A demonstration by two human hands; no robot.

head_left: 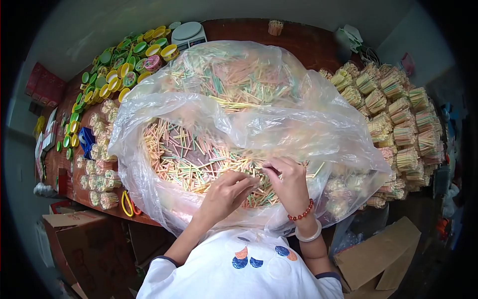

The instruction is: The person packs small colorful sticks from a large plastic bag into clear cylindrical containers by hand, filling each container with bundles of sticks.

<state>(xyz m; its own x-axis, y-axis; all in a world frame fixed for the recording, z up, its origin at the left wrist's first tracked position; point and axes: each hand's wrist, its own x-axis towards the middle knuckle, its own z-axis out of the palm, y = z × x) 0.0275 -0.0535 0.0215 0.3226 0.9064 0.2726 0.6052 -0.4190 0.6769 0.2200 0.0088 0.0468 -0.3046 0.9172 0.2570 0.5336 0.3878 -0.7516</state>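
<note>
A large clear plastic bag [239,122] lies spread before me, its mouth folded open. Inside is a loose heap of short, thin pastel sticks [186,159] that look like cut straws, in pink, yellow, green and cream. My left hand [230,193] hovers over the heap, its fingers drawn together. Beside it my right hand [288,180] is in a pinch, thumb against fingers, with a red bead bracelet and a pale bangle at the wrist. Whatever lies between the fingertips of either hand is too small to make out. One yellowish-green stick [318,170] shows right of my right hand.
Bundled sticks [398,124] are stacked high at right; more bundles [102,182] stand at left. Green and yellow tape rolls or round tubs [113,82] pile up at back left, near a white scale [187,32]. Orange-handled scissors [128,203] lie left of the bag. Cardboard boxes [89,244] stand below.
</note>
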